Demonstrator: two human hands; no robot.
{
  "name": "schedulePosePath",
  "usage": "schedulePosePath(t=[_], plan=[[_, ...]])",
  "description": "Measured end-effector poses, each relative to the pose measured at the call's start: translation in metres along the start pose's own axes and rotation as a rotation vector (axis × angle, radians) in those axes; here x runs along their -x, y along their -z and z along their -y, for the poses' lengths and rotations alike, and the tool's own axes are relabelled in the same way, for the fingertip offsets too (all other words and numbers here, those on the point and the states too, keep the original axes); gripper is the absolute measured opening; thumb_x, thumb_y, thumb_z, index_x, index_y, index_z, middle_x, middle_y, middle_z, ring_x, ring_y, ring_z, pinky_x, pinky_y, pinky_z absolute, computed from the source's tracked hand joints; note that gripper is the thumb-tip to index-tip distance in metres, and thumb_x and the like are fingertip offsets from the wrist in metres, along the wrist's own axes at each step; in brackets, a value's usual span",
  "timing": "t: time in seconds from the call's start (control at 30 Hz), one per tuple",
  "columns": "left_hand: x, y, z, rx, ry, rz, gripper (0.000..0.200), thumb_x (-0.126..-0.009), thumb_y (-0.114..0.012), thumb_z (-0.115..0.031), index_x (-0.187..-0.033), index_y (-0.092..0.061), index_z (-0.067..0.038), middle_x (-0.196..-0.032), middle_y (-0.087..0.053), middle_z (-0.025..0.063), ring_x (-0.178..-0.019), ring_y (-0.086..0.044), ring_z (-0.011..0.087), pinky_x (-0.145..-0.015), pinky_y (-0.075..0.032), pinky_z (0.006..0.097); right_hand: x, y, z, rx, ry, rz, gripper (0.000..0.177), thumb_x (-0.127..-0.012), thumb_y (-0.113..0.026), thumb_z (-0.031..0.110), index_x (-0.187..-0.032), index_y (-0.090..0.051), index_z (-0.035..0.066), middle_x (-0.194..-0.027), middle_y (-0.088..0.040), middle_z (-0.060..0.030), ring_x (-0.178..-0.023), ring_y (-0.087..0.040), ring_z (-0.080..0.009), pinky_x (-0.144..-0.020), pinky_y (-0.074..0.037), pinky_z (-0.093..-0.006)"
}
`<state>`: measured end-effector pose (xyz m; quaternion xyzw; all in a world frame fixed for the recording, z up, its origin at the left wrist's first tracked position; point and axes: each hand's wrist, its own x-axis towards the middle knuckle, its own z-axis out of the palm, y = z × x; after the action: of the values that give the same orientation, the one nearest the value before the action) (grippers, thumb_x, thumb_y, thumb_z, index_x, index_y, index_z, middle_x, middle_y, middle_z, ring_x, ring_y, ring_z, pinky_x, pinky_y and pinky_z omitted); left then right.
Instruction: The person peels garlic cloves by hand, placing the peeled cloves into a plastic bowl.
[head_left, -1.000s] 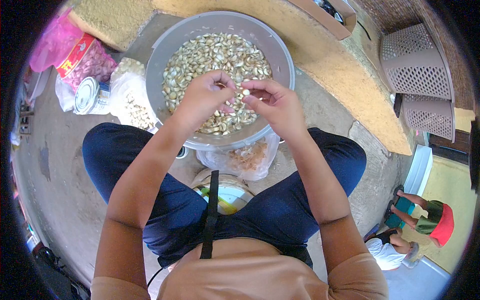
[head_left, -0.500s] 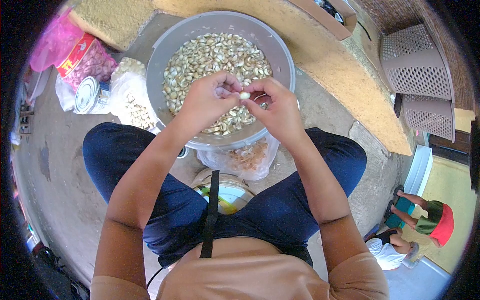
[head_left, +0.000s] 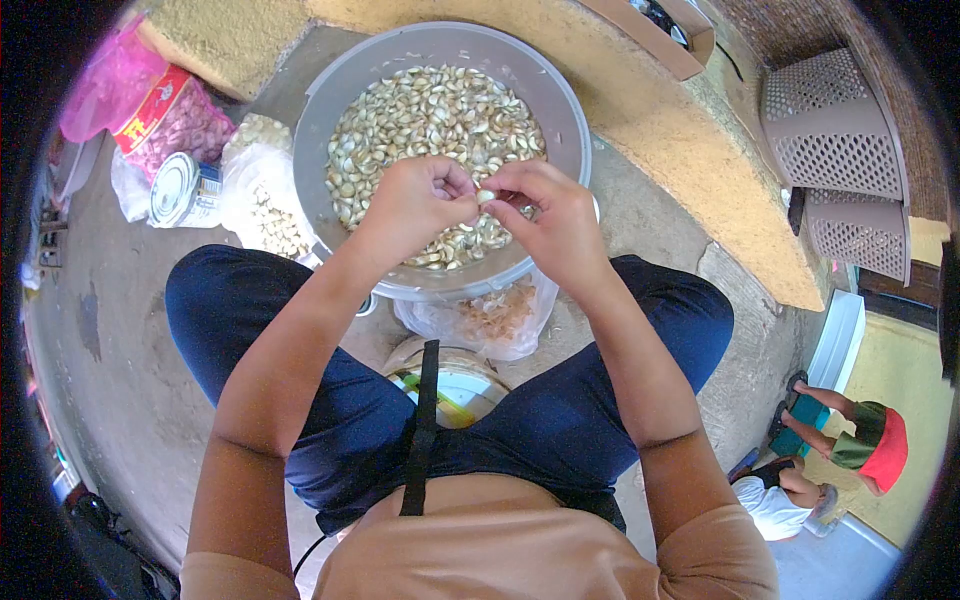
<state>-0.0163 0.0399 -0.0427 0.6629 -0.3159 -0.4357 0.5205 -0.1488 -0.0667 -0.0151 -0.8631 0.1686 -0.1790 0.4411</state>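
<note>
Pinching a small pale garlic clove (head_left: 487, 196) between them, the left hand (head_left: 410, 205) and the right hand (head_left: 555, 215) meet at centre frame, fingertips pressed together on the clove from both sides, just above the near half of a grey basin (head_left: 562, 100). The basin fills the upper middle of the frame and holds a heap of loose cloves (head_left: 430, 110) that leaves a band of bare wall showing below the rim. Its near edge sits between the person's knees, and both forearms cross that edge. Free room is tight. To the left of the basin, touching or nearly touching it, lies a clear bag of cloves (head_left: 262, 205), with a tin can (head_left: 182, 190), a red net bag of garlic (head_left: 178, 118) and a pink bag (head_left: 100, 85) beyond it toward the upper left. Just below the basin lies a plastic bag of skins (head_left: 497, 318), and under that a round tub (head_left: 458, 388) sits between the thighs. A rough yellowish ledge (head_left: 690, 140) curves close around the basin's right side, carrying a cardboard box (head_left: 662, 38) at the top edge. The bare concrete floor (head_left: 115, 340) is open at the left. Lattice plastic stools (head_left: 835, 130) stand at the upper right; two other people (head_left: 860, 445) sit at the lower right, well apart.
</note>
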Motion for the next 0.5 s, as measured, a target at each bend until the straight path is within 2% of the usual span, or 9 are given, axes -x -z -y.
schedulePosePath(t=[0.1, 0.3, 0.4, 0.5], plan=[[-0.0001, -0.0018, 0.001, 0.038, 0.006, -0.004, 0.012, -0.069, -0.063, -0.006, -0.074, -0.056, 0.003, -0.066, -0.059, 0.0079, -0.062, -0.059, 0.0109, -0.056, -0.047, 0.0223, 0.0004, -0.001, -0.0008, -0.063, -0.035, -0.005, 0.019, -0.07, -0.064, 0.0, -0.089, -0.062, 0.002, -0.091, -0.059, -0.008, -0.08, -0.058, -0.0139, -0.069, -0.048, -0.0237], [-0.0006, -0.0048, 0.004, 0.126, 0.022, 0.0, 0.011, -0.071, -0.062, -0.007, -0.074, -0.056, 0.003, -0.065, -0.058, 0.0072, -0.06, -0.057, 0.0108, -0.055, -0.046, 0.0216, 0.002, -0.0059, -0.0049, -0.384, -0.205, 0.01, 0.019, -0.073, -0.062, 0.0, -0.092, -0.061, 0.001, -0.093, -0.059, -0.0071, -0.084, -0.057, -0.0132, -0.075, -0.046, -0.024], [0.0002, -0.0045, 0.0023, 0.171, 0.026, 0.022, 0.011, -0.072, -0.061, -0.007, -0.074, -0.056, 0.002, -0.065, -0.058, 0.0065, -0.059, -0.056, 0.0096, -0.054, -0.045, 0.0206, 0.0011, -0.0044, -0.0043, -0.588, -0.305, 0.028, 0.02, -0.074, -0.062, 0.0, -0.094, -0.06, -0.001, -0.095, -0.059, -0.0087, -0.084, -0.057, -0.0136, -0.076, -0.046, -0.0245], [0.0011, -0.0038, -0.0027, 0.169, 0.045, 0.041, 0.011, -0.072, -0.06, -0.008, -0.074, -0.056, 0.002, -0.065, -0.058, 0.0061, -0.059, -0.055, 0.0089, -0.054, -0.044, 0.02, -0.0001, -0.0034, -0.0061, -0.657, -0.365, 0.048, 0.022, -0.073, -0.061, -0.001, -0.095, -0.059, -0.002, -0.094, -0.06, -0.0105, -0.084, -0.057, -0.0141, -0.076, -0.046, -0.0249]])
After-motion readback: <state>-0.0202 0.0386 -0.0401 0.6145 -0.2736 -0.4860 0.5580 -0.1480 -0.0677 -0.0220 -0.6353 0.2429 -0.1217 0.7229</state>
